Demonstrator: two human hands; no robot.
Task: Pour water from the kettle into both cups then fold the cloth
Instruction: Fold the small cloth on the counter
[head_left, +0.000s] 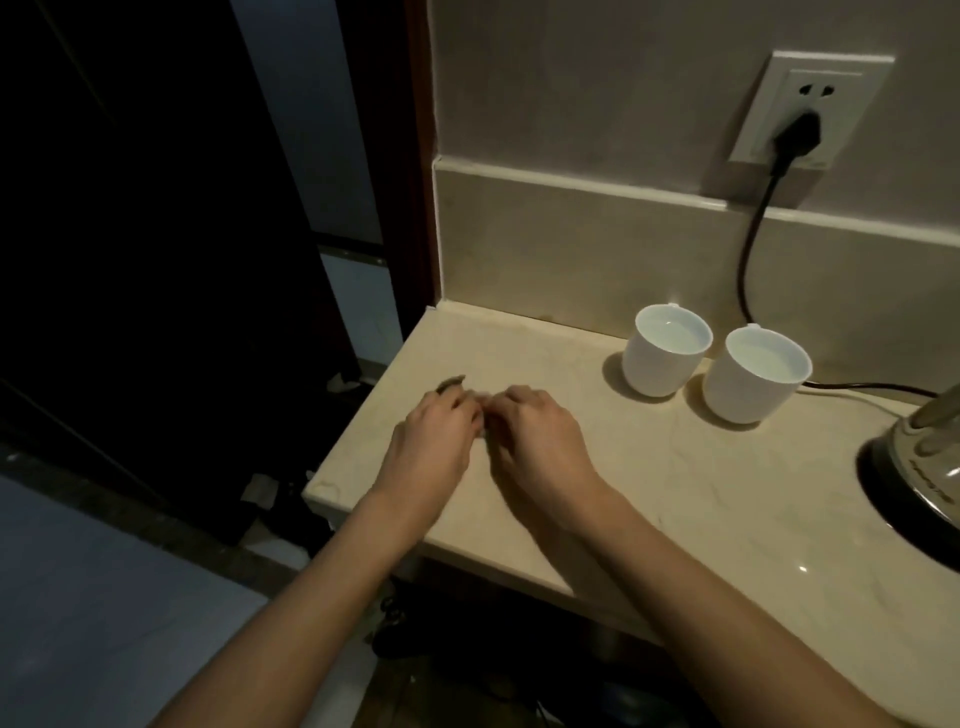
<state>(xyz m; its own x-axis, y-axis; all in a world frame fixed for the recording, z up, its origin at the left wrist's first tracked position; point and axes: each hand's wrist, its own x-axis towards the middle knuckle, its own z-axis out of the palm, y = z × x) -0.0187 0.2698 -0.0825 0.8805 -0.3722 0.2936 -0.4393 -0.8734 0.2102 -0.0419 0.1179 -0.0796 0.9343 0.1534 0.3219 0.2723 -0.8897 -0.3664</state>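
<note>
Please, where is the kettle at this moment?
In the head view the kettle stands at the far right edge of the counter, partly cut off, just right of the two white cups.

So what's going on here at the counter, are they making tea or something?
A person is working at a stone counter. Two white cups near the wall both hold water, and the kettle stands at the right edge, so the pouring looks done. Now the left hand and right hand are close together over a small dark cloth. Only a corner of it shows, so how far the folding has got is unclear.
</note>
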